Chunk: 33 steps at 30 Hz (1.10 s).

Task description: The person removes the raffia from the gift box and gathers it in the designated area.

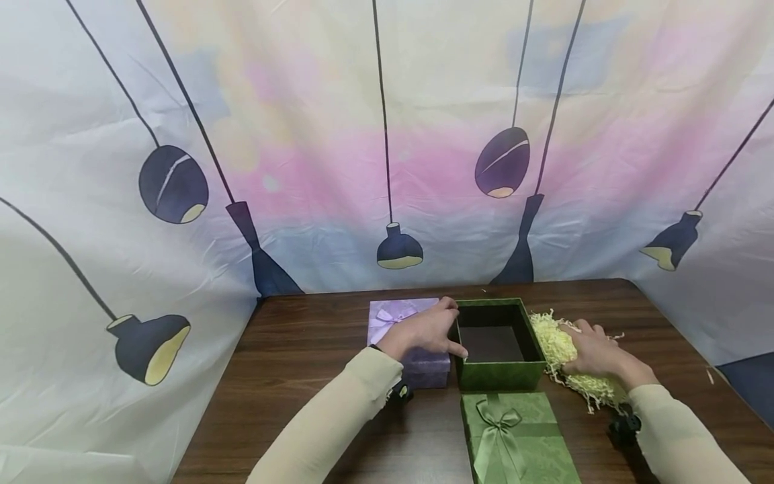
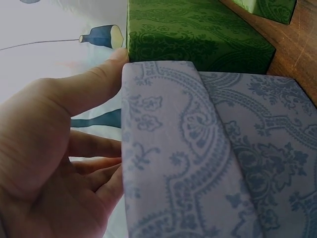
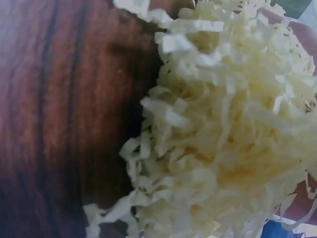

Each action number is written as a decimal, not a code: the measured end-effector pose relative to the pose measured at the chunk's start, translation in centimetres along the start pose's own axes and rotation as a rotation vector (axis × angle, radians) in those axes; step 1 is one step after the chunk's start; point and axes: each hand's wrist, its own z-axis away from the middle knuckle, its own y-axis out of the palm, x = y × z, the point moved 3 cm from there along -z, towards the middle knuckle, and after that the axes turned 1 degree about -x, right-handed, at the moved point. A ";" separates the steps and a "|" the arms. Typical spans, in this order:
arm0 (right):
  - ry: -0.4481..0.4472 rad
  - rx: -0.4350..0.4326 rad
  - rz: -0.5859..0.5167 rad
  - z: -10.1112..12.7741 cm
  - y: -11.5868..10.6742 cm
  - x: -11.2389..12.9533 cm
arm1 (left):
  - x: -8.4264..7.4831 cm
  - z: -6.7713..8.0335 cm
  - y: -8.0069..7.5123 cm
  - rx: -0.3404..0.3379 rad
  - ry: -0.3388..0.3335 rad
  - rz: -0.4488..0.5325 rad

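An uncovered green box stands on the table with its dark inside showing. My left hand reaches over the purple gift box, thumb and fingers spread along the green box's left side. In the left wrist view the thumb touches the green box, and the other fingers are partly hidden behind the purple box. Right of the green box, my right hand grips a heap of pale yellow shredded paper. The right wrist view is mostly filled by that shredded paper, with bits of the hand at its right edge.
A green lid with a ribbon bow lies in front of the green box. The purple box carries a lilac bow. Loose paper strands lie on the brown wooden table. Behind hangs a curtain printed with lamps.
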 end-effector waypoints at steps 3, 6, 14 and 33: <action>-0.011 -0.002 0.015 -0.1 -0.3 0.1 | 0.1 0.1 0.0 -0.005 0.004 -0.003; -0.014 -0.011 0.025 0.1 -0.7 0.2 | 0.0 0.1 0.0 -0.007 -0.003 0.008; -0.019 -0.037 0.036 0.3 -1.1 0.5 | 0.1 0.1 0.3 -0.005 -0.005 0.024; -0.103 -0.137 0.060 0.7 -2.4 1.4 | 0.0 0.2 0.3 -0.015 0.019 0.001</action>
